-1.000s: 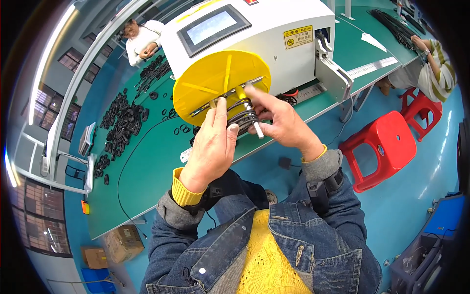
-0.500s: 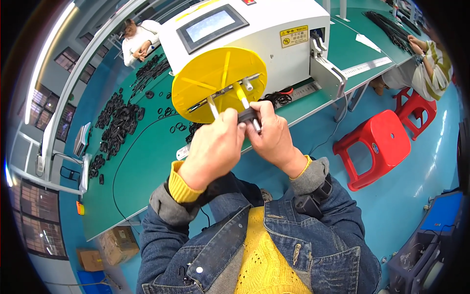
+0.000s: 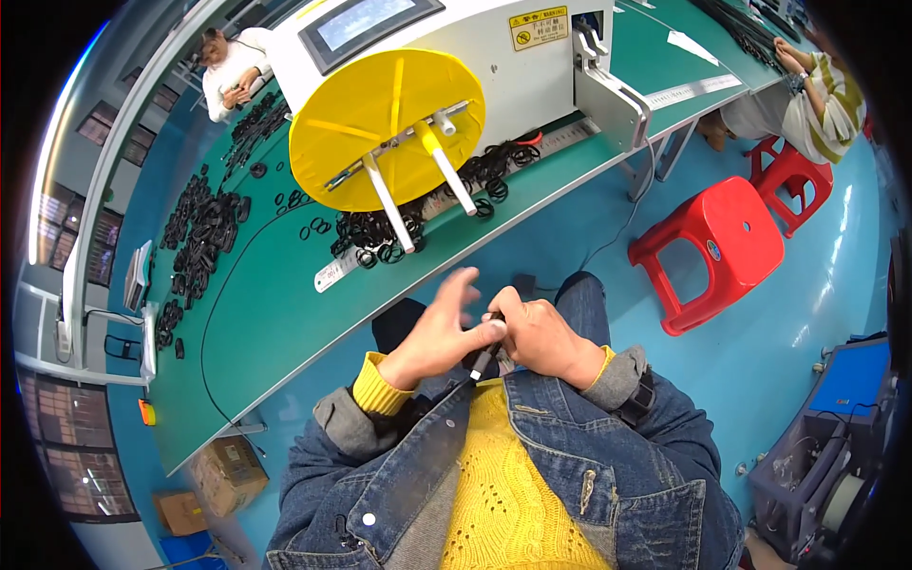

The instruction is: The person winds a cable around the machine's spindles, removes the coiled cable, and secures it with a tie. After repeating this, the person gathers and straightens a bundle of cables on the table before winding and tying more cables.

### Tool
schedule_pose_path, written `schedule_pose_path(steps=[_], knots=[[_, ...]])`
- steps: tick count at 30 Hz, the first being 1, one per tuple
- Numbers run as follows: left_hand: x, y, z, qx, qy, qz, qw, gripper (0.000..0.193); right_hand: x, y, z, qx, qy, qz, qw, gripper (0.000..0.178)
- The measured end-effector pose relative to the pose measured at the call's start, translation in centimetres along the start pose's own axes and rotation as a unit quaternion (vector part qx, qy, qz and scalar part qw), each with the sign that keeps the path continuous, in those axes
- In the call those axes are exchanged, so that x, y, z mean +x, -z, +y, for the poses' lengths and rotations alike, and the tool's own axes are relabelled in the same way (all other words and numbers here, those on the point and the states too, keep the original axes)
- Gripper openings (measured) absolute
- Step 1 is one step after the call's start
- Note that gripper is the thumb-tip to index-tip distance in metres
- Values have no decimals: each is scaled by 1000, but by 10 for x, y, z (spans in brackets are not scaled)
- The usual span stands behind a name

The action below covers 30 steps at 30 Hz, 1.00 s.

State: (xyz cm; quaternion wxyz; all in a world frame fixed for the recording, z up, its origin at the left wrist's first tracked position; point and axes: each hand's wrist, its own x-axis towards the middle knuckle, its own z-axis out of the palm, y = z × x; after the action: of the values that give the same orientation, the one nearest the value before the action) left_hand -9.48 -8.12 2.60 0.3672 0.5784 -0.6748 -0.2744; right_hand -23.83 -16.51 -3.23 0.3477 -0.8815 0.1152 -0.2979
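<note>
My right hand [image 3: 548, 334] is closed around a small bundle of black cable [image 3: 485, 361], mostly hidden in the fingers; a pale plug end sticks out below. My left hand [image 3: 439, 328] is open, its fingers raised and apart, with the thumb reaching to the right fingertips. Both hands are in front of my body, short of the table edge. Beyond them stands a white winding machine [image 3: 494, 71] with a yellow disc [image 3: 332, 104]. Two bare metal posts, a left post [image 3: 388, 202] and a right post [image 3: 448, 171], jut from the disc toward me.
On the green table [image 3: 275, 332] lie black rubber-like rings [image 3: 366, 233] under the disc and a heap of black coiled cables [image 3: 204, 223] at left. A red stool [image 3: 717, 252] stands at right. Two people sit across and at far right. Cardboard boxes [image 3: 228, 475] stand lower left.
Both hands have come away from the disc's posts and down toward my body, with the black bundle in the right hand. The left hand has opened. The view has shifted slightly.
</note>
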Motion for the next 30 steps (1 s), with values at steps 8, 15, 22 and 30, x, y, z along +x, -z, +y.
schedule_pose_path(steps=[8,15,22,30], knots=[[0,-1,15,-314,366,-178,858,38,-5,-15,13,-15,28,-49,998,26],[-2,-9,-13,-276,439,-266,813,27,0,-13,13,-145,28,-101,984,18],[-28,-27,-55,-119,182,-148,965,28,7,-20,6,10,21,-59,998,16],[-9,-20,-31,-406,396,-182,803,7,7,-37,30,90,-89,-89,988,22]])
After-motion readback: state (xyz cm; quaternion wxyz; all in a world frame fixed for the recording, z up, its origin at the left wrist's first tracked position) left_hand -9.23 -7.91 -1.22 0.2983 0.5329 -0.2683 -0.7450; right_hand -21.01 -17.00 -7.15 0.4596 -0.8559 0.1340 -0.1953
